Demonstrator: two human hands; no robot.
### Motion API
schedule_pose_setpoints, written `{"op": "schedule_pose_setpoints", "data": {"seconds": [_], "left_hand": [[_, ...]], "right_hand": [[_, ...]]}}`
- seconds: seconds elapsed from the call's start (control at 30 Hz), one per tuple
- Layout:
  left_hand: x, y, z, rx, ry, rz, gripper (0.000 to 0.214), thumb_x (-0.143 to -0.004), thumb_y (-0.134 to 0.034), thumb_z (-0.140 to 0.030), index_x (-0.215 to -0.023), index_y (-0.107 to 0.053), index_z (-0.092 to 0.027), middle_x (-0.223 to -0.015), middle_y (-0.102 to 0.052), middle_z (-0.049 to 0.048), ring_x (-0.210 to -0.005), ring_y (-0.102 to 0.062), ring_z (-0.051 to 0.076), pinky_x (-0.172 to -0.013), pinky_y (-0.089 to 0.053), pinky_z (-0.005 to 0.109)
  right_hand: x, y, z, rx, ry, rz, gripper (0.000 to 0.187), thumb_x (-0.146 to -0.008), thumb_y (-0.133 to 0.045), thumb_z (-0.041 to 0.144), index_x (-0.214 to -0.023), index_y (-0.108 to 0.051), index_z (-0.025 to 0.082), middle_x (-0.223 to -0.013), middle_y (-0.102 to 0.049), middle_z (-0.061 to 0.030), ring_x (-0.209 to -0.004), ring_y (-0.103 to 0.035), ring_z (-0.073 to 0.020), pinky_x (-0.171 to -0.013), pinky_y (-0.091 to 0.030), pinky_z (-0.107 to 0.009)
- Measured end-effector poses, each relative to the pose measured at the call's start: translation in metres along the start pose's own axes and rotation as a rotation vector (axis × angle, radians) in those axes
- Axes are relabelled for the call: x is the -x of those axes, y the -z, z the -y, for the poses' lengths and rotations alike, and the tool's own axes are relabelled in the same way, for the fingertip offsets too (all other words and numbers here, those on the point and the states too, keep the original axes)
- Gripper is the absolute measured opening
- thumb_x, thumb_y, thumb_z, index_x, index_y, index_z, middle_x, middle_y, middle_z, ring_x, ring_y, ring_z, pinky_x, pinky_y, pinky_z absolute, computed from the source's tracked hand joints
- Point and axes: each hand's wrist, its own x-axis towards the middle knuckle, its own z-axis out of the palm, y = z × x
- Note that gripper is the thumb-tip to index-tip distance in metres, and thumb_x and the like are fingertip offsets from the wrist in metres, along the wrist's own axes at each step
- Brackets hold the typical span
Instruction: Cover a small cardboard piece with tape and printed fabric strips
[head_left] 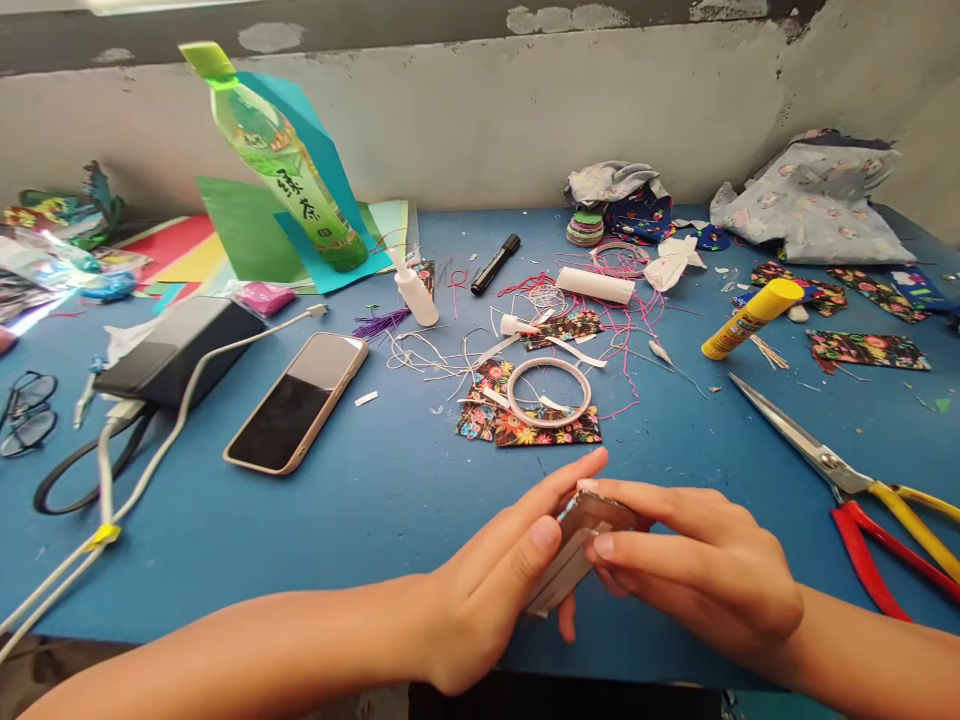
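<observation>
Between my hands, above the table's front edge, is a small folded piece, grey-brown inside with a patterned rim. It looks like card covered in cloth; its exact kind is unclear. My left hand grips it from the left, thumb on the near face. From the right, my right hand pinches its upper edge between thumb and fingers. Just beyond my fingertips lie floral fabric pieces with a roll of double-sided tape on top. Scissors with red and yellow handles rest open to the right.
A phone, a black box with a white cable and glasses occupy the left. Behind stand a green tea bottle and a glue bottle. A marker, tangled threads and a glue stick lie farther back.
</observation>
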Motion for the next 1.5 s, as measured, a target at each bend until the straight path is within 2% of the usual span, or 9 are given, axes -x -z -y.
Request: {"op": "schedule_pose_setpoints", "data": {"seconds": [0.3, 0.5, 0.57, 0.7, 0.87, 0.97, 1.1, 1.3, 1.5], "left_hand": [[0.0, 0.001, 0.001, -0.043, 0.122, -0.068, 0.055, -0.096, -0.03, -0.057, -0.148, -0.024, -0.041, -0.1, -0.06, 0.0043, -0.062, -0.055, 0.008, -0.059, -0.045, 0.019], [-0.001, 0.002, 0.001, -0.016, 0.17, -0.07, 0.059, -0.095, -0.028, -0.059, -0.15, -0.016, -0.038, -0.09, -0.066, 0.0048, -0.057, -0.054, 0.008, -0.055, -0.043, 0.018], [-0.001, 0.002, 0.0, 0.042, 0.213, -0.067, 0.063, -0.094, -0.027, -0.062, -0.15, -0.015, -0.036, -0.087, -0.067, 0.0056, -0.053, -0.056, 0.009, -0.052, -0.045, 0.019], [-0.005, 0.001, -0.004, 0.11, 0.262, -0.118, 0.065, -0.093, -0.03, -0.063, -0.148, -0.025, -0.03, -0.083, -0.068, 0.0074, -0.05, -0.058, 0.01, -0.047, -0.046, 0.019], [-0.01, -0.001, -0.009, -0.013, 0.235, -0.085, 0.056, -0.097, -0.027, -0.056, -0.138, -0.043, -0.022, -0.077, -0.065, 0.0055, -0.055, -0.058, 0.01, -0.047, -0.046, 0.017], [-0.009, 0.003, -0.005, -0.413, 0.089, -0.151, 0.044, -0.1, -0.029, -0.04, -0.135, -0.045, -0.02, -0.097, -0.069, 0.0098, -0.076, -0.066, 0.015, -0.063, -0.055, 0.025], [-0.008, 0.013, 0.002, -1.036, -0.355, -0.36, 0.042, -0.087, -0.056, -0.018, -0.127, -0.045, -0.019, -0.133, -0.055, 0.0149, -0.12, -0.056, 0.023, -0.09, -0.054, 0.031], [-0.009, 0.02, -0.008, -1.309, -0.572, -0.453, 0.017, -0.082, -0.063, -0.01, -0.097, -0.061, -0.018, -0.102, -0.07, 0.0074, -0.094, -0.068, 0.014, -0.086, -0.055, 0.024], [-0.004, 0.016, -0.02, -1.334, -0.654, -0.449, 0.011, -0.08, -0.069, -0.01, -0.088, -0.068, -0.016, -0.097, -0.073, 0.008, -0.087, -0.07, 0.014, -0.08, -0.057, 0.022]], "right_hand": [[0.003, -0.002, -0.005, -0.015, -0.024, 0.085, 0.017, -0.094, -0.05, 0.014, -0.102, -0.065, 0.016, -0.098, -0.072, -0.0095, -0.057, -0.065, -0.0064, -0.052, -0.05, -0.017], [0.002, -0.001, -0.008, 0.001, -0.028, 0.115, 0.019, -0.094, -0.049, 0.01, -0.104, -0.063, 0.019, -0.097, -0.074, -0.0071, -0.068, -0.07, -0.0091, -0.056, -0.052, -0.016], [0.001, -0.004, -0.006, -0.087, -0.123, 0.046, 0.019, -0.091, -0.054, 0.01, -0.103, -0.063, 0.022, -0.102, -0.073, -0.0057, -0.079, -0.071, -0.0117, -0.064, -0.056, -0.017], [-0.002, -0.012, 0.001, -0.379, -0.514, -0.115, 0.03, -0.084, -0.06, 0.007, -0.105, -0.06, 0.029, -0.091, -0.074, 0.0037, -0.08, -0.071, -0.0098, -0.068, -0.058, -0.016], [-0.006, -0.014, 0.007, -0.559, -0.771, -0.016, 0.04, -0.082, -0.06, 0.006, -0.114, -0.06, 0.029, -0.094, -0.075, 0.003, -0.081, -0.072, -0.0099, -0.065, -0.059, -0.014], [-0.006, -0.015, 0.007, -0.627, -0.855, 0.013, 0.034, -0.084, -0.058, 0.009, -0.112, -0.063, 0.028, -0.09, -0.075, 0.0025, -0.072, -0.071, -0.0099, -0.056, -0.058, -0.013], [-0.003, -0.015, 0.008, -0.668, -0.878, 0.008, 0.031, -0.087, -0.06, 0.016, -0.116, -0.062, 0.026, -0.096, -0.075, -0.001, -0.077, -0.073, -0.0129, -0.063, -0.062, -0.018], [0.004, -0.013, 0.011, -0.764, -0.774, 0.042, 0.054, -0.085, -0.063, 0.014, -0.135, -0.049, 0.029, -0.125, -0.066, -0.007, -0.093, -0.072, -0.0183, -0.073, -0.064, -0.026], [0.004, -0.013, 0.009, -0.745, -0.625, 0.028, 0.061, -0.082, -0.068, 0.008, -0.132, -0.051, 0.037, -0.119, -0.069, 0.0011, -0.095, -0.071, -0.0126, -0.08, -0.061, -0.021]]}}
